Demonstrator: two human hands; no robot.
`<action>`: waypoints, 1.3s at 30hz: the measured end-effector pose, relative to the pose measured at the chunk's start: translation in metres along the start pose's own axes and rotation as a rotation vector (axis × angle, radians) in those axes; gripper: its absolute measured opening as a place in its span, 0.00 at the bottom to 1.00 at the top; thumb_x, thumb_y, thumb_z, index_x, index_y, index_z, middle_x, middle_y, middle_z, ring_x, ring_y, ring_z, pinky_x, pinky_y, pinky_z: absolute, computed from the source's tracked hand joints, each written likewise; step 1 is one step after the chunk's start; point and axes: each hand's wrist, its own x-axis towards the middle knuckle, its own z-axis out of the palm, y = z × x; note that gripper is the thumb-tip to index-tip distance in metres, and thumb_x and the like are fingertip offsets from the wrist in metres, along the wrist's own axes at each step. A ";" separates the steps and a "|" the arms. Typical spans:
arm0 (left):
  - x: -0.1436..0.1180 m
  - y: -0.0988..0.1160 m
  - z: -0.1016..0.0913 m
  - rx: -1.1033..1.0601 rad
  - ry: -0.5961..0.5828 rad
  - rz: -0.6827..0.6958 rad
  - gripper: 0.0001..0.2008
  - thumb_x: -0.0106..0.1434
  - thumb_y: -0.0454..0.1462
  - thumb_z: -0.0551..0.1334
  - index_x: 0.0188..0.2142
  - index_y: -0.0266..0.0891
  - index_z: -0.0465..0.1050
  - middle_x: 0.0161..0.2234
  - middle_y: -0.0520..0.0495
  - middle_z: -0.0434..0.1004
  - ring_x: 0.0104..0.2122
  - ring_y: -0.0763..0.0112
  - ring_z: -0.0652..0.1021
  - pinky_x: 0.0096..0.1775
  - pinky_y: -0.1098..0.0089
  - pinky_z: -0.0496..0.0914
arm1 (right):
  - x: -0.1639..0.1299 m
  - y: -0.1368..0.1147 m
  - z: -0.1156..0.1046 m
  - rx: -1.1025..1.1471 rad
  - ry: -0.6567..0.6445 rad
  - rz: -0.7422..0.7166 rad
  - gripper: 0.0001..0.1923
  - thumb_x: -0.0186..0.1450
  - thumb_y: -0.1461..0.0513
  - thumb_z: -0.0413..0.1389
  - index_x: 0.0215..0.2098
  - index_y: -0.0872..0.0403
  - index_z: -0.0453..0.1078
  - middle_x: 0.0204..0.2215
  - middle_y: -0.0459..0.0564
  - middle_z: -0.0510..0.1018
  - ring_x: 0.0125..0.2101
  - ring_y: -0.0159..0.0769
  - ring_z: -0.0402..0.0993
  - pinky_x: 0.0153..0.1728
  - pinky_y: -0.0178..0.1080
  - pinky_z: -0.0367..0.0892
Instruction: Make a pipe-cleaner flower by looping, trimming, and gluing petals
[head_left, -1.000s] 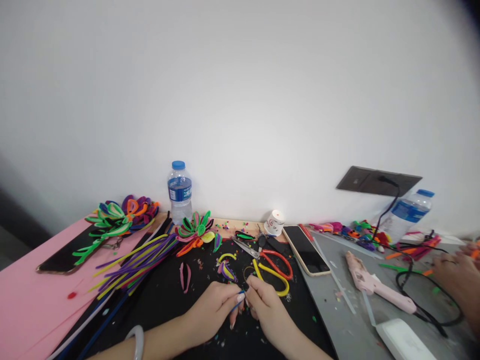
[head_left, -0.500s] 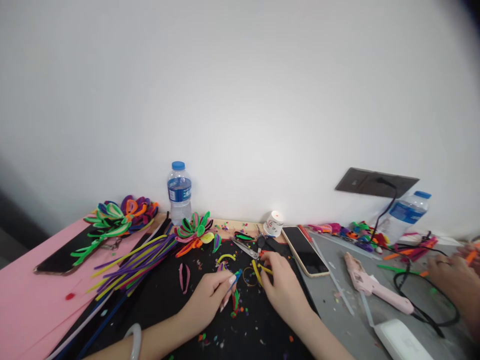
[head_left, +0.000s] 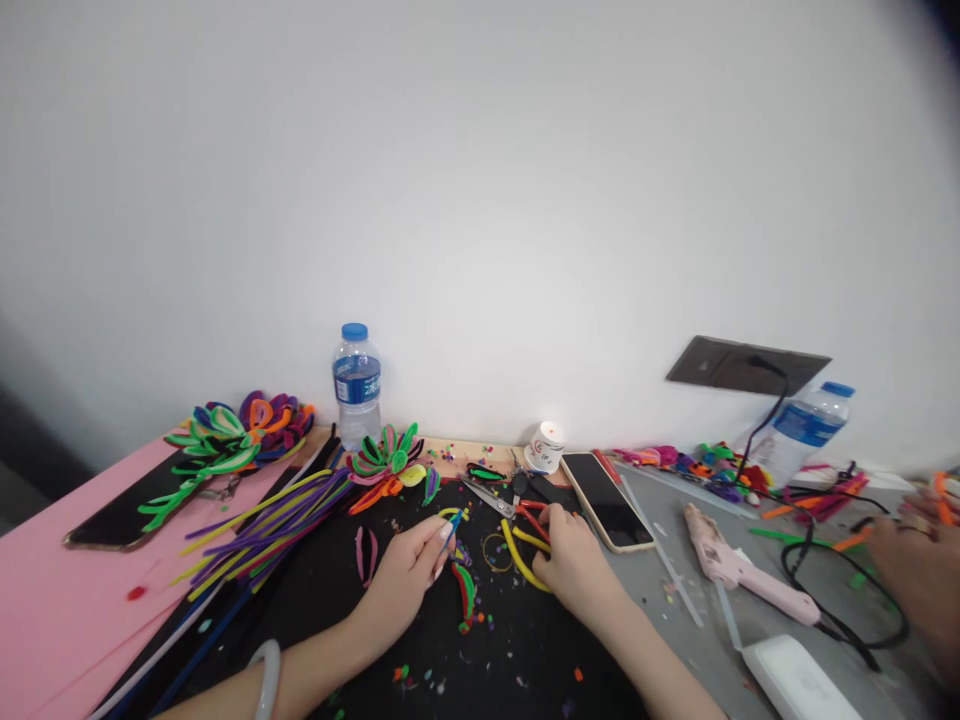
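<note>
My left hand (head_left: 411,562) is closed in a pinch around a short blue pipe cleaner (head_left: 454,522), held over the black mat (head_left: 525,660). On the right, the curled fingers of my right hand (head_left: 579,556) are at the spread handles of a yellow-handled tool (head_left: 523,562); its head is hard to make out. Scissors (head_left: 487,496) with silver blades lie just beyond, orange-red grips near my right fingertips. Between the hands are a green-and-red pipe cleaner petal (head_left: 465,598) and a thin ring (head_left: 495,552). A pink-and-black petal (head_left: 366,556) lies left of my left hand.
Left: a pipe cleaner bundle (head_left: 262,530), a pipe cleaner flower (head_left: 386,460) and a water bottle (head_left: 357,390). Right: a phone (head_left: 609,502), a pink glue gun (head_left: 750,575) with a looping cord, and another person's hand (head_left: 911,560). A paper cup (head_left: 544,447) stands behind.
My left hand has moved left and slightly away from me with the blue pipe cleaner, uncovering more of the green-and-red petal. My right hand has shifted right, showing more yellow handle and orange-red grip.
</note>
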 end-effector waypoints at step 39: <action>0.001 0.005 -0.008 0.092 0.106 0.070 0.18 0.64 0.43 0.45 0.21 0.39 0.56 0.18 0.56 0.56 0.20 0.75 0.60 0.25 0.74 0.54 | -0.020 -0.031 -0.030 0.253 -0.148 -0.124 0.07 0.53 0.60 0.55 0.28 0.53 0.60 0.28 0.46 0.70 0.27 0.34 0.65 0.27 0.32 0.54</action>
